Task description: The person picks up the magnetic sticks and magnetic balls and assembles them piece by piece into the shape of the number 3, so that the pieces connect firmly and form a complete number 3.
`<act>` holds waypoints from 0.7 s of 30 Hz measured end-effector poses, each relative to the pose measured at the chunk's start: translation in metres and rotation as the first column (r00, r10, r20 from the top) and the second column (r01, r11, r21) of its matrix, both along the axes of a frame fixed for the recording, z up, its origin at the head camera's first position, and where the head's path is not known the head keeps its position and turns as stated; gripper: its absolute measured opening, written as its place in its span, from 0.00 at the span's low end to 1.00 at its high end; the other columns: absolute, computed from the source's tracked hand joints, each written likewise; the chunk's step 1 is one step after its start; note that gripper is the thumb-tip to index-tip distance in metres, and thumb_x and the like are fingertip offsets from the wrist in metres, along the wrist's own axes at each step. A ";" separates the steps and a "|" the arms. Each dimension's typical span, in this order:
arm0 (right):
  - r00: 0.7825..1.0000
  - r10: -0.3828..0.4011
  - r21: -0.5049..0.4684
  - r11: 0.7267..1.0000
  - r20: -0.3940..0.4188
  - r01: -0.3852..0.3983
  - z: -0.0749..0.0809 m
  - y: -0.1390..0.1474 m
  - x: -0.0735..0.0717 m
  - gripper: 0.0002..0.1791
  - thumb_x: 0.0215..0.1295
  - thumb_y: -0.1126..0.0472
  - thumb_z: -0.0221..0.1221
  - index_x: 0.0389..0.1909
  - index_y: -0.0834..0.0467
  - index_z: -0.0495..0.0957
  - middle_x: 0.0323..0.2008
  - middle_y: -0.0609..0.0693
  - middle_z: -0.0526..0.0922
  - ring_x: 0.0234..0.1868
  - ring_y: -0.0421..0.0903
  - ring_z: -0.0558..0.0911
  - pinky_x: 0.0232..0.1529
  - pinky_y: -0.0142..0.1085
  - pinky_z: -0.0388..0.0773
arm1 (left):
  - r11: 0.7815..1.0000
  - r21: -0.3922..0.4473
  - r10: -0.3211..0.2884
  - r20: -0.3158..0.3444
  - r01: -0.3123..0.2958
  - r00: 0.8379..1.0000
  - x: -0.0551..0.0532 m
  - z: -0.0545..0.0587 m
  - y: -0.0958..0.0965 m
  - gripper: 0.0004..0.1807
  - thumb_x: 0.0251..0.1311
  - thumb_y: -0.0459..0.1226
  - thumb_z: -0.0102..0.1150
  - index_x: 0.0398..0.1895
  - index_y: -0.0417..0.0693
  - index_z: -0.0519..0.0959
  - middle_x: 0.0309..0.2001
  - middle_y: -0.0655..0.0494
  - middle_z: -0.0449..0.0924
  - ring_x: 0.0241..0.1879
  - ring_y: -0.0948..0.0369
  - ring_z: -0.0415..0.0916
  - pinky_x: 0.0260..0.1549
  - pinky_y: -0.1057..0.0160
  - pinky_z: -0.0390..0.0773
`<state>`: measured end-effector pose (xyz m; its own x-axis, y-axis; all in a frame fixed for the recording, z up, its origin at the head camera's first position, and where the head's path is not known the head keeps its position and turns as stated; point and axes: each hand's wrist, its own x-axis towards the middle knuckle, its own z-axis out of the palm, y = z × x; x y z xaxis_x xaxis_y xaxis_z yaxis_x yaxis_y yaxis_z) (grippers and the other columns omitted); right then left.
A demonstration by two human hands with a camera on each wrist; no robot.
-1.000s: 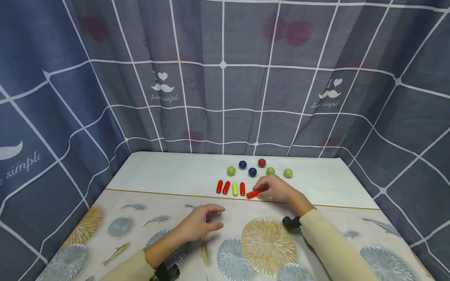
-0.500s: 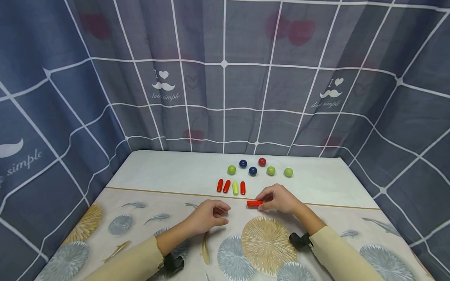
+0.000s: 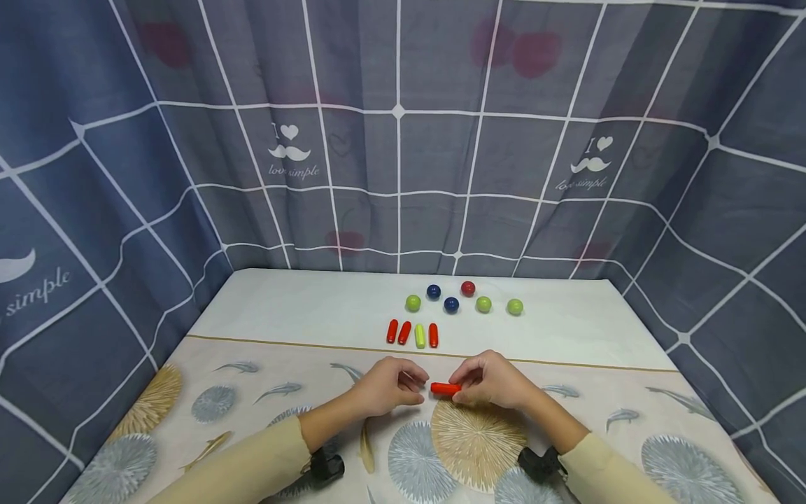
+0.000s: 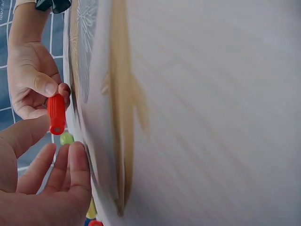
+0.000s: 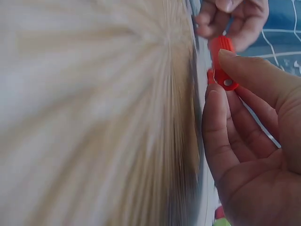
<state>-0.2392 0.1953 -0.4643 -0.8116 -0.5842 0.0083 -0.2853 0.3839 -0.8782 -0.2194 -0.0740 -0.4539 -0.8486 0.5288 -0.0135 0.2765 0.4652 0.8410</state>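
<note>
My right hand (image 3: 494,380) pinches a small red ribbed plastic cylinder (image 3: 443,388) between thumb and fingers, over the patterned cloth. The cylinder lies sideways, its free end pointing left. A small hole shows in that end (image 4: 57,130) in the left wrist view. My left hand (image 3: 388,386) is just left of it, fingers loosely bent and thumb apart, holding nothing. In the left wrist view the left thumb (image 4: 30,133) comes close to the cylinder's end; whether they touch I cannot tell. The right thumb (image 5: 256,75) presses on the cylinder in the right wrist view.
Beyond the hands stands a row of similar cylinders: two red (image 3: 404,332), a yellow-green one (image 3: 420,336) and another red (image 3: 433,335). Behind them lie several green, blue and red balls (image 3: 451,304) on the white tabletop (image 3: 302,304). A checked curtain (image 3: 352,154) surrounds the table.
My right hand has drawn the red cylinder from the right end of the row toward me and left, turning it sideways. My left hand has moved right, close to it.
</note>
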 end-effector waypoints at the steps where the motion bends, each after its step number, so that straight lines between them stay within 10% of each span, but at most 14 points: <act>1: 1.000 0.009 -0.010 1.000 0.005 -0.009 0.000 -0.001 0.001 0.12 0.53 0.66 0.76 0.39 0.62 0.88 0.28 0.53 0.88 0.26 0.36 0.80 0.26 0.28 0.79 | 1.000 0.003 -0.003 0.004 0.003 1.000 0.000 0.000 0.001 0.15 0.55 0.30 0.74 0.47 0.38 0.85 0.42 0.49 0.87 0.38 0.60 0.83 0.38 0.70 0.82; 21: 0.999 0.036 -0.016 0.999 0.020 -0.035 -0.004 -0.014 0.008 0.12 0.52 0.64 0.77 0.38 0.60 0.89 0.30 0.51 0.89 0.28 0.37 0.84 0.30 0.30 0.82 | 0.999 0.015 -0.035 0.046 0.034 0.998 -0.003 -0.002 0.007 0.09 0.52 0.26 0.74 0.38 0.40 0.88 0.33 0.53 0.88 0.32 0.64 0.81 0.33 0.71 0.80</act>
